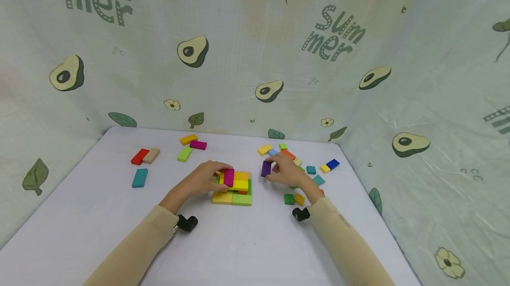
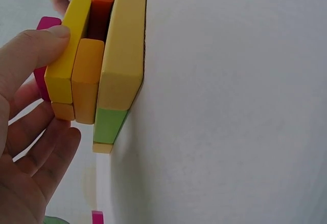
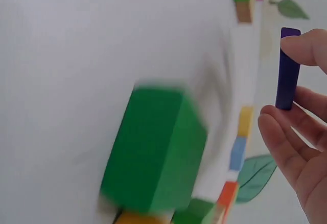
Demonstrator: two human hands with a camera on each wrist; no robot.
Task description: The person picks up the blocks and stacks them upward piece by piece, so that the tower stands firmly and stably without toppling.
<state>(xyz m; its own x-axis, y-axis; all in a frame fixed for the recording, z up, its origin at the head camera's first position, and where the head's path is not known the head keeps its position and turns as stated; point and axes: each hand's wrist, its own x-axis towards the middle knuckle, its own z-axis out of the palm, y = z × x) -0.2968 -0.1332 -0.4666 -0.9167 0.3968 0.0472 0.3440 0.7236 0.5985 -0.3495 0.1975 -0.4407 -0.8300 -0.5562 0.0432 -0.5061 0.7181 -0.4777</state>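
A layered stack of coloured wooden blocks stands mid-table, yellow, orange and green among them. Across its top lies a magenta block. My left hand holds that block at its two ends, the thumb also touching the yellow block beneath it in the left wrist view; the other fingers are spread behind the stack. To the right of the stack, my right hand pinches a purple block between thumb and fingers. That block is held upright in the right wrist view, apart from the stack.
Loose blocks lie around the right hand, including a green one, a teal one and a blue one. On the left lie a red block, a tan block and a teal block. A printed cloth hangs behind the table.
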